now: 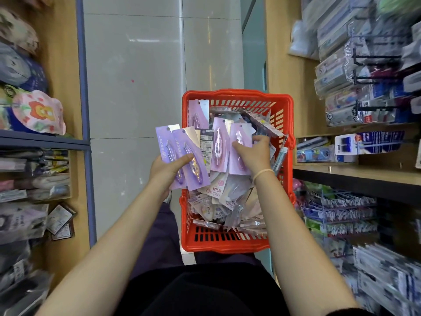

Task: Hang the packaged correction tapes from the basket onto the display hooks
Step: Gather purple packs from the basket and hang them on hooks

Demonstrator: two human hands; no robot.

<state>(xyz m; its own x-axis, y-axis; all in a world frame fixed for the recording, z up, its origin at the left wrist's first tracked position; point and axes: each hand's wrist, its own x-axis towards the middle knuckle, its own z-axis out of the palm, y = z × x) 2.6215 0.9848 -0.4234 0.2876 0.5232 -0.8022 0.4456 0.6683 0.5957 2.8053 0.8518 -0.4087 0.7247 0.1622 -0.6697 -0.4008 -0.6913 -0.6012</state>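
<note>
Head view: the left hand point(167, 166) grips two purple correction tape packs point(182, 156), thumb pressed across their fronts, long axes running away from the person and leaning slightly left, hang-holes at the far end. Just right of it, the right hand point(252, 151) (a pale band on its wrist) pinches another purple pack point(239, 142) over the red basket point(230, 246), this one upright with its hole farthest away. More packs lie jumbled under that hand. Beyond, to the right, black display hooks point(376, 57) jut from the shelving.
</note>
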